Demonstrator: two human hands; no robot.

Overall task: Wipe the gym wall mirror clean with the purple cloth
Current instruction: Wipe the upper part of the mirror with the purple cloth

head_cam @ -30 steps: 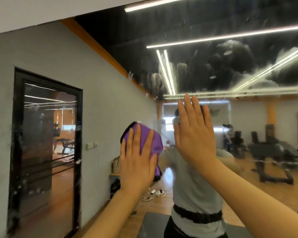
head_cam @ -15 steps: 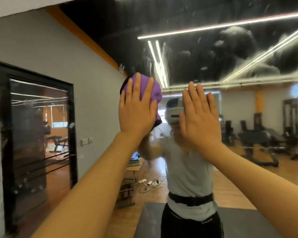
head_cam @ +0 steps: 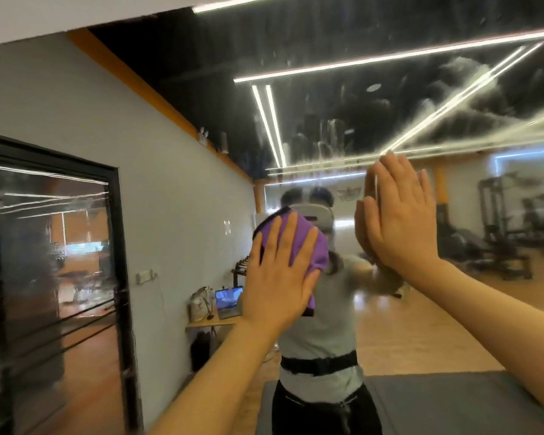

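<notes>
Fingers point(head_cam: 288, 233) of the left hand point(head_cam: 280, 277) lie straight and spread, pressing the purple cloth point(head_cam: 308, 246) flat against the mirror point(head_cam: 390, 98). To the right of the cloth, the right hand point(head_cam: 399, 215) rests open-palmed on the glass, holding nothing. Above the cloth, whitish streaks and cloudy smears point(head_cam: 465, 76) cover much of the upper mirror, so that stretch looks unwiped. Around the cloth the reflection reads fairly clear. By my judgement the wiping is under way, with the high, smeared area left.
</notes>
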